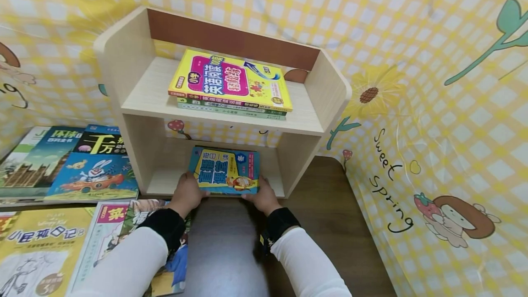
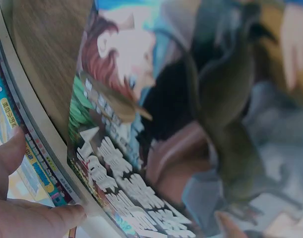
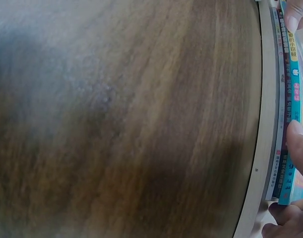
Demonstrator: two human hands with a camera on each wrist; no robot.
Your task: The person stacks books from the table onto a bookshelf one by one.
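Observation:
A small stack of books (image 3: 285,99) lies flat on the lower board of a pale wooden bookshelf (image 1: 220,120); its top book (image 1: 227,168) has a blue and yellow cover. My left hand (image 1: 187,194) grips the stack's left end, with a fingertip against the spines in the left wrist view. At the right end, my right hand (image 1: 264,196) holds the stack, its thumb (image 3: 296,136) on the top book's blue spine and other fingers curled at the end. Another stack, topped by a yellow book (image 1: 231,81), lies on the upper board.
To the left lie several books, among them a rabbit-covered book (image 1: 95,173) and a yellow diary book (image 1: 45,246). A comic-style book (image 2: 191,119) fills much of the left wrist view. Dark wooden tabletop (image 1: 330,223) stretches right of the shelf; yellow checked cloth (image 1: 445,118) hangs behind and beside it.

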